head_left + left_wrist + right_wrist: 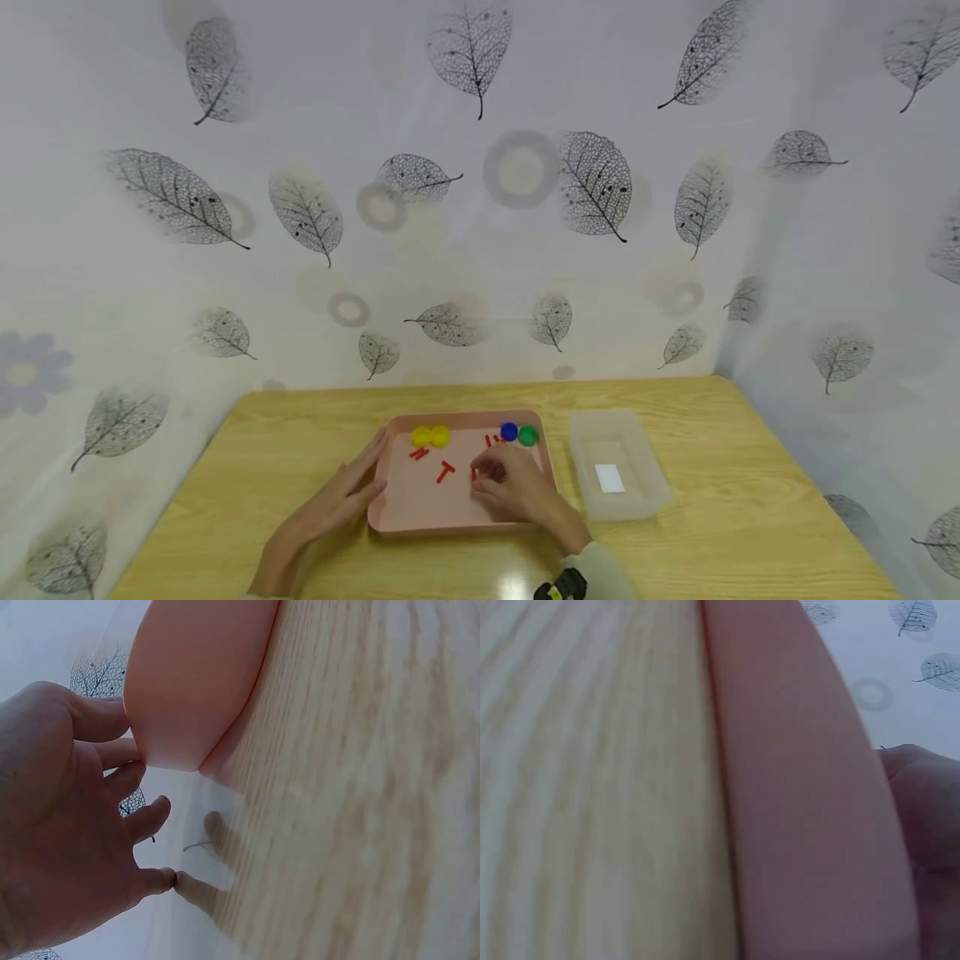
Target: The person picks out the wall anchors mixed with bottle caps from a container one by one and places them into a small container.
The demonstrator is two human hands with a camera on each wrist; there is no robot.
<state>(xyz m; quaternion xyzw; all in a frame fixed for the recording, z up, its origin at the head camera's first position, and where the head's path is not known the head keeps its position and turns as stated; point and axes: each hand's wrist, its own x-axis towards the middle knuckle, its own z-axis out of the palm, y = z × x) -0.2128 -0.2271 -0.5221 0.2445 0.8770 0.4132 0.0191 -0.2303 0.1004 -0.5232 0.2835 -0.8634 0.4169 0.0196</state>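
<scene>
My right hand (516, 485), over the right half of the pink tray (405, 512), pinches a short red stick (474, 474) between thumb and fingers. In the right wrist view the tray wall hides most of that hand. My left hand (341, 496) rests on the tray's left rim, its fingers fairly straight and the thumb at the edge; the left wrist view shows the lower fingers spread clear of the tray wall (199, 682). On the tray, two red sticks form a T (446, 472), with other red sticks (419, 454) near the upper left and red sticks (488, 440) beyond my right hand.
Two round yellow pieces (431, 437) touch at the tray's back left. A blue round piece (509, 432) and a green one (528, 435) sit at its back right. To the right stands a translucent bin (651, 475) with a white card (610, 478). Leaf-patterned cloth hangs behind the wooden table (742, 517).
</scene>
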